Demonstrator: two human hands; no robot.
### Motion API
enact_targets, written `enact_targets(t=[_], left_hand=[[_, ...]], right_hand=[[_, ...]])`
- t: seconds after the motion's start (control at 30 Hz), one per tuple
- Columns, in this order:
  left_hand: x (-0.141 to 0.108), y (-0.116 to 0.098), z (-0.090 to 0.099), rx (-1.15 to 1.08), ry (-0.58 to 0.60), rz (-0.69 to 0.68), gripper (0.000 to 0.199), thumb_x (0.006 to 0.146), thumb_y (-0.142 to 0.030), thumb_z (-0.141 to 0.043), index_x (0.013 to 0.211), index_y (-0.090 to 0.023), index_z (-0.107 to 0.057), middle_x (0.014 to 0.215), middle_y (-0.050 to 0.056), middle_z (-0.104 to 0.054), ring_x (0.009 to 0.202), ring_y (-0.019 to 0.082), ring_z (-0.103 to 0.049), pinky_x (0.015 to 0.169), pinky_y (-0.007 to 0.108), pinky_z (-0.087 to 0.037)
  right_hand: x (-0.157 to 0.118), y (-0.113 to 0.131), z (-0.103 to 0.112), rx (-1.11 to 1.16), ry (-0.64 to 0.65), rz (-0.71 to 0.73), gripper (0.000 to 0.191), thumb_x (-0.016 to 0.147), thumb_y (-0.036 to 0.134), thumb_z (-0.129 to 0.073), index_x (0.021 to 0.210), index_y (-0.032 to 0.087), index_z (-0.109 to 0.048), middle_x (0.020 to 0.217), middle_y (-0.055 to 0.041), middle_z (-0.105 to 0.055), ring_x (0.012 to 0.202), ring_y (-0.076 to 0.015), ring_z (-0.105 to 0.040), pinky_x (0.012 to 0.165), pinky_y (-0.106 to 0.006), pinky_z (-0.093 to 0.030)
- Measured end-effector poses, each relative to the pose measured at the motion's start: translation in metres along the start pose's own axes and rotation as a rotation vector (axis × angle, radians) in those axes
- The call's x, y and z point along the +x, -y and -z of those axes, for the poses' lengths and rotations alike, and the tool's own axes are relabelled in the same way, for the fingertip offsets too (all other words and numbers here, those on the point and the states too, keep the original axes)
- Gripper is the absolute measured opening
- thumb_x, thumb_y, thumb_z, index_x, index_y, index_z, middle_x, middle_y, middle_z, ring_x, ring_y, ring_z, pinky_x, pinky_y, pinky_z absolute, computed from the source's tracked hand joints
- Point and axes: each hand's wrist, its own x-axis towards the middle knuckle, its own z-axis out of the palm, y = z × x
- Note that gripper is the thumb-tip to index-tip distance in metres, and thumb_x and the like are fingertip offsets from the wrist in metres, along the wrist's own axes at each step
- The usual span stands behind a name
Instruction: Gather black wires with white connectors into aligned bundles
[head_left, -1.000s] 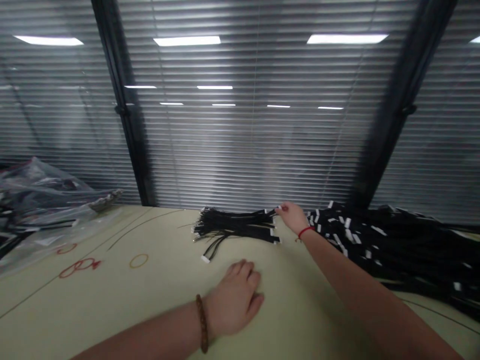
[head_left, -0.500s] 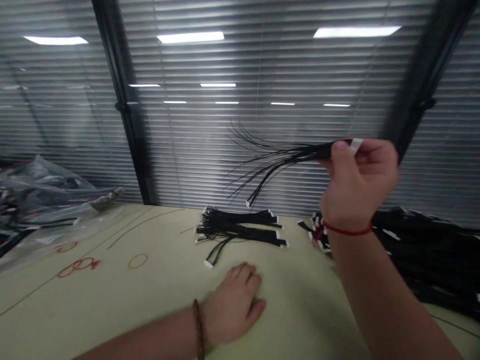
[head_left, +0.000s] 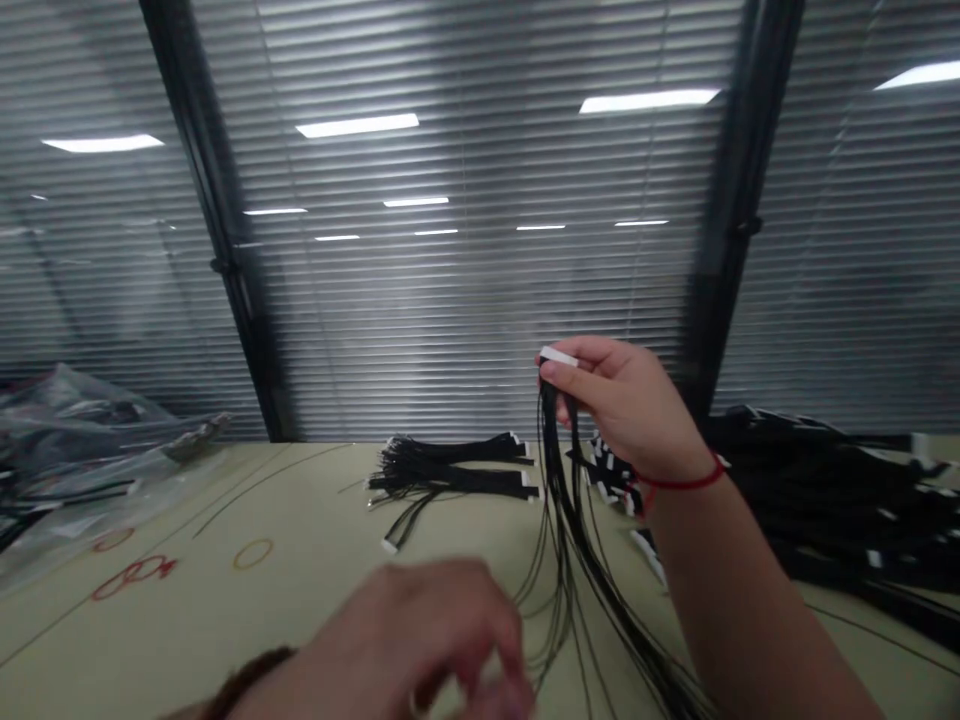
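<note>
Held up near the middle of the view, a black wire harness [head_left: 553, 440] hangs from my right hand [head_left: 626, 405]. The fingers and thumb pinch its white connector at the top, and the loose thin wires droop toward the table. My left hand [head_left: 420, 630] is low in front, blurred, with its fingers curled beside the hanging wires. Whether those fingertips touch a wire cannot be made out. Behind, a small stack of similar black harnesses [head_left: 457, 470] with white connectors lies on the table [head_left: 315, 560].
A large pile of black harnesses [head_left: 817, 500] covers the right side. Clear plastic bags [head_left: 97, 430] with cables lie at the left. Red rubber bands [head_left: 131, 577] and a yellow rubber band [head_left: 253, 553] rest nearby. Window blinds [head_left: 465, 300] stand behind the table.
My right hand has come left and lower, turning the harness from sideways to hanging down. My left hand has lifted off the table toward me. The view has shifted slightly.
</note>
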Motion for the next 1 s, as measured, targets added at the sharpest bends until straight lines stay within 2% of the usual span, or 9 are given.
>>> enact_targets(t=[0.07,0.17,0.27,0.33,0.43,0.57,0.73,0.9,1.0], left_hand=[[0.023,-0.003,0.010,0.018,-0.297,0.158,0.011,0.087,-0.030,-0.049,0.098,-0.026,-0.049,0.082,0.001,-0.057,0.069,0.016,-0.054,0.061,0.029,-0.047],[0.059,0.003,0.015,-0.126,-0.412,0.135,0.039,0.083,-0.035,-0.057,0.116,-0.021,-0.042,0.106,0.007,-0.055,0.090,0.019,-0.055,0.077,0.034,-0.048],[0.077,0.007,0.013,-0.314,-0.220,0.078,0.015,0.088,-0.030,-0.048,0.092,-0.017,-0.053,0.084,0.003,-0.061,0.078,0.016,-0.058,0.072,0.031,-0.047],[0.077,0.006,0.013,-0.392,-0.093,0.099,0.021,0.091,-0.027,-0.040,0.077,-0.017,-0.052,0.066,-0.001,-0.059,0.065,0.014,-0.057,0.064,0.028,-0.046],[0.066,0.005,0.018,-0.443,-0.121,0.132,0.025,0.091,-0.027,-0.040,0.072,-0.016,-0.051,0.060,-0.001,-0.058,0.060,0.013,-0.056,0.061,0.025,-0.044],[0.058,0.012,0.025,-0.612,-0.143,0.158,0.024,0.092,-0.031,-0.042,0.077,-0.016,-0.052,0.058,-0.002,-0.056,0.053,0.012,-0.055,0.053,0.023,-0.042],[0.058,0.030,0.030,-0.840,-0.001,0.139,0.035,0.090,-0.047,-0.042,0.092,-0.014,-0.055,0.066,0.000,-0.056,0.045,0.009,-0.051,0.045,0.021,-0.038],[0.059,0.046,0.037,-0.775,0.238,0.162,0.045,0.076,-0.050,-0.062,0.101,-0.014,-0.055,0.070,0.000,-0.055,0.052,0.009,-0.052,0.049,0.020,-0.040],[0.060,0.049,0.038,-0.792,0.234,0.190,0.044,0.077,-0.051,-0.061,0.097,-0.013,-0.057,0.076,0.003,-0.058,0.055,0.011,-0.056,0.051,0.022,-0.043]], right_hand=[[-0.003,0.004,-0.004,0.043,0.020,-0.018,0.021,0.069,0.029,-0.073,0.081,0.014,-0.064,0.058,0.0035,-0.058,0.043,-0.0061,-0.051,0.039,-0.017,-0.042],[-0.008,0.010,-0.010,0.098,0.076,-0.041,0.023,0.068,0.029,-0.074,0.084,0.016,-0.065,0.065,0.0026,-0.060,0.047,-0.0069,-0.053,0.044,-0.019,-0.044],[-0.012,0.015,-0.013,0.124,0.143,-0.067,0.021,0.069,0.025,-0.074,0.087,0.017,-0.067,0.063,0.0030,-0.059,0.047,-0.0053,-0.049,0.044,-0.017,-0.040],[-0.014,0.018,-0.012,0.129,0.184,-0.095,0.020,0.072,0.025,-0.071,0.090,0.017,-0.068,0.056,0.0047,-0.054,0.045,-0.0036,-0.043,0.042,-0.015,-0.034],[-0.014,0.018,-0.010,0.138,0.285,-0.173,0.023,0.072,0.022,-0.072,0.093,0.014,-0.068,0.053,0.0049,-0.050,0.046,-0.0035,-0.041,0.042,-0.014,-0.030],[-0.010,0.013,-0.015,0.205,0.383,-0.266,0.017,0.070,0.022,-0.074,0.068,0.009,-0.064,0.058,-0.0022,-0.057,0.050,-0.0074,-0.049,0.047,-0.018,-0.037],[-0.003,0.014,-0.011,0.479,0.019,-0.160,0.015,0.080,0.026,-0.064,0.072,0.014,-0.059,0.049,0.0056,-0.044,0.049,-0.0062,-0.050,0.049,-0.016,-0.041],[0.002,0.028,0.025,0.750,-0.418,-0.068,0.025,0.095,0.018,-0.039,0.076,0.012,-0.054,0.047,0.0078,-0.038,0.040,-0.0018,-0.041,0.039,-0.011,-0.035],[0.002,0.034,0.046,0.894,-0.562,-0.030,0.025,0.096,0.018,-0.037,0.077,0.011,-0.053,0.049,0.0086,-0.037,0.037,-0.0012,-0.037,0.034,-0.010,-0.032]])
